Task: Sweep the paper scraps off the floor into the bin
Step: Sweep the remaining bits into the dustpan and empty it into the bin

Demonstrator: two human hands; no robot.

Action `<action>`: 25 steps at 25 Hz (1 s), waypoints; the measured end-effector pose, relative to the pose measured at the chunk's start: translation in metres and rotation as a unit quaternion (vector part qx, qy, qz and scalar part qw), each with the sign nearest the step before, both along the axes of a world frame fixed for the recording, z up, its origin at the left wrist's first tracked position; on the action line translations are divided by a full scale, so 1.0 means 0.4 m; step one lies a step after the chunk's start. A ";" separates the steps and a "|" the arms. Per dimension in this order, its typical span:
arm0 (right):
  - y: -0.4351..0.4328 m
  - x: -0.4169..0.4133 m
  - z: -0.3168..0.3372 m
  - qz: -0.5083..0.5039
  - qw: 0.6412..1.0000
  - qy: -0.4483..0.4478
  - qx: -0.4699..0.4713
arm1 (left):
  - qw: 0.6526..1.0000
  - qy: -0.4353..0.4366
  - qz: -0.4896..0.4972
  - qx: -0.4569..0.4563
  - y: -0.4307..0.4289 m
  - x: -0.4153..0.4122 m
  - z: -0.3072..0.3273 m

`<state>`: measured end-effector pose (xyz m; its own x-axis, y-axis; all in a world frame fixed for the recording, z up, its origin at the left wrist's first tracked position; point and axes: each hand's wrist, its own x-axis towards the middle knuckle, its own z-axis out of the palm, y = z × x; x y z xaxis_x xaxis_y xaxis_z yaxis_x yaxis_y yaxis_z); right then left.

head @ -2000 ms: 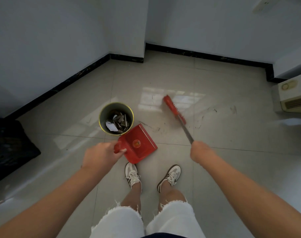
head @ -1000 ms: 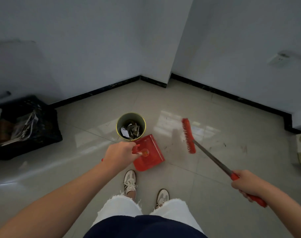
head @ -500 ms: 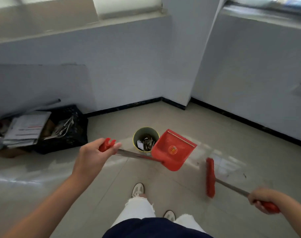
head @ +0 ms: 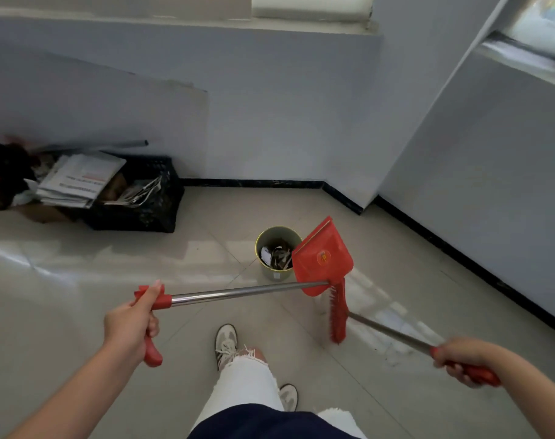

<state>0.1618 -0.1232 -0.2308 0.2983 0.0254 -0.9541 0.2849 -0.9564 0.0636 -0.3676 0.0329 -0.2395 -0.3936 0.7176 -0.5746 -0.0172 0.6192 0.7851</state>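
Observation:
My left hand [head: 129,324] grips the red handle of a long-handled red dustpan [head: 322,256], held up off the floor with its pan just right of the bin. The small round bin [head: 271,236] stands on the tiles and holds paper scraps [head: 276,256]. My right hand [head: 463,359] grips the red end of a broom handle. The red broom head [head: 338,312] hangs just below the pan, touching or nearly touching it. No loose scraps show on the floor.
A black crate [head: 137,201] stuffed with newspapers stands at the left against the wall. A grey board leans on the wall behind it. Black skirting runs along the walls and around a corner pillar. My feet in sneakers [head: 225,343] stand below the tools.
The view has risen as I stood up. The dustpan went from resting on the floor by the bin to being held up in the air. The broom head swung in under the pan.

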 end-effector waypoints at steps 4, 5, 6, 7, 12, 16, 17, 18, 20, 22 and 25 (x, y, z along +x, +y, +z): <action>0.079 0.000 0.023 0.041 0.998 -0.038 0.036 | 0.991 -0.071 0.110 -0.035 -0.044 -0.029 -0.078; 0.099 -0.001 0.028 0.051 0.997 -0.048 0.044 | 0.986 -0.091 0.133 -0.047 -0.057 -0.035 -0.097; 0.117 -0.002 0.030 0.061 0.995 -0.057 0.049 | 0.980 -0.113 0.154 -0.059 -0.071 -0.040 -0.117; 0.131 -0.004 0.029 0.068 0.994 -0.063 0.052 | 0.973 -0.136 0.172 -0.070 -0.086 -0.045 -0.135; 0.162 -0.025 0.013 0.092 0.991 -0.081 0.047 | 0.936 -0.228 0.233 -0.133 -0.147 -0.049 -0.180; 0.177 -0.020 0.022 0.105 0.991 -0.071 0.030 | 0.896 -0.289 0.293 -0.163 -0.154 -0.043 -0.185; 0.180 -0.019 0.027 0.106 0.992 -0.066 0.023 | 0.887 -0.298 0.306 -0.174 -0.154 -0.043 -0.187; 0.183 -0.020 0.029 0.106 0.992 -0.061 0.018 | 0.877 -0.307 0.319 -0.188 -0.155 -0.044 -0.188; 0.183 -0.025 0.032 0.106 0.993 -0.054 0.008 | 0.853 -0.328 0.343 -0.218 -0.160 -0.049 -0.178; 0.178 -0.029 0.028 0.109 0.993 -0.049 0.001 | 0.822 -0.350 0.369 -0.254 -0.175 -0.052 -0.160; 0.165 -0.032 0.009 0.111 0.993 -0.046 -0.003 | 0.790 -0.382 0.390 -0.280 -0.215 -0.049 -0.141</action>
